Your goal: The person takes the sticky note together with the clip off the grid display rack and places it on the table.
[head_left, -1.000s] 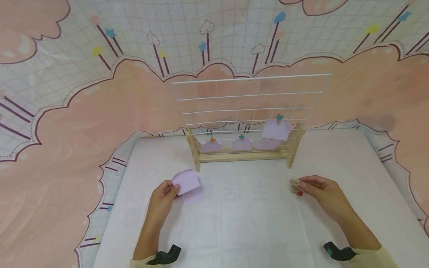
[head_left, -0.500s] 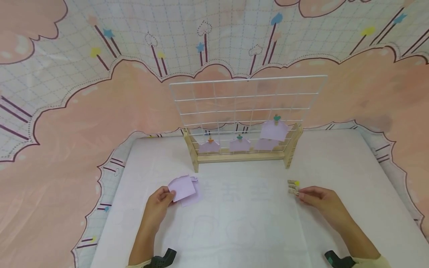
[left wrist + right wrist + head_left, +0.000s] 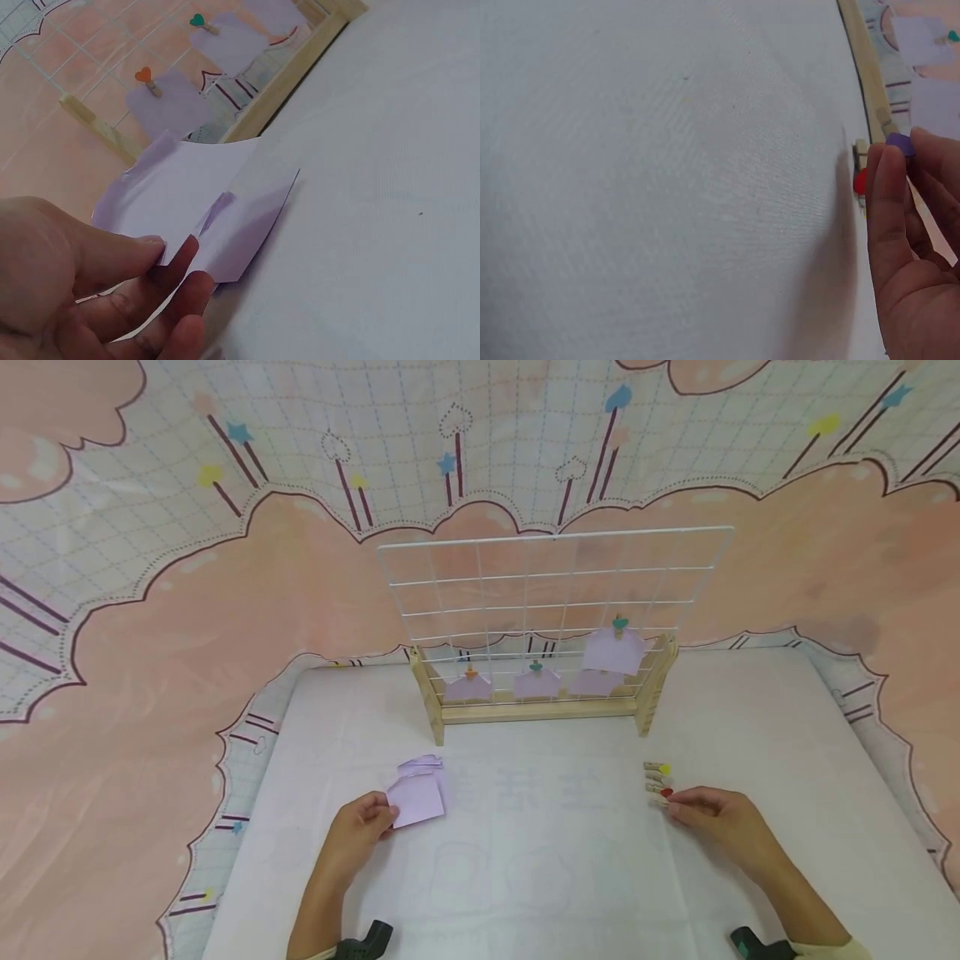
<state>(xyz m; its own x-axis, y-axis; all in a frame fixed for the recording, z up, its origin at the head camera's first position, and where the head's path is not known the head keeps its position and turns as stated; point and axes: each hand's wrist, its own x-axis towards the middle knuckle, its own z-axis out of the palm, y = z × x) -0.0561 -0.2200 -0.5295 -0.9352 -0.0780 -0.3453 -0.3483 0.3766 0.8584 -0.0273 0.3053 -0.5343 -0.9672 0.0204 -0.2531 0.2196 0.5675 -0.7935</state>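
Observation:
My left hand (image 3: 362, 822) pinches a light purple paper note (image 3: 417, 799) between thumb and fingers. Other purple notes (image 3: 422, 763) lie just behind it, partly covered. In the left wrist view the held note (image 3: 191, 176) has a curled edge, close in front of the rack. At the right, my right hand (image 3: 716, 814) pinches a small wooden clothespin with a purple top (image 3: 901, 144), seen best in the right wrist view. Beside its fingertips lie several small clothespins, one with a yellow top (image 3: 664, 769), another with a red top (image 3: 667, 792).
A white wire grid rack (image 3: 540, 714) on a wooden base stands at the back of the white table (image 3: 540, 877). Purple notes hang on it, some under clips with a green heart (image 3: 197, 20) or an orange heart (image 3: 142, 74). A patterned cloth (image 3: 300, 585) hangs behind.
The note in my left hand has shifted toward me, uncovering more of the notes behind it. My right hand has come nearer along the row of clothespins and now pinches one at its near end.

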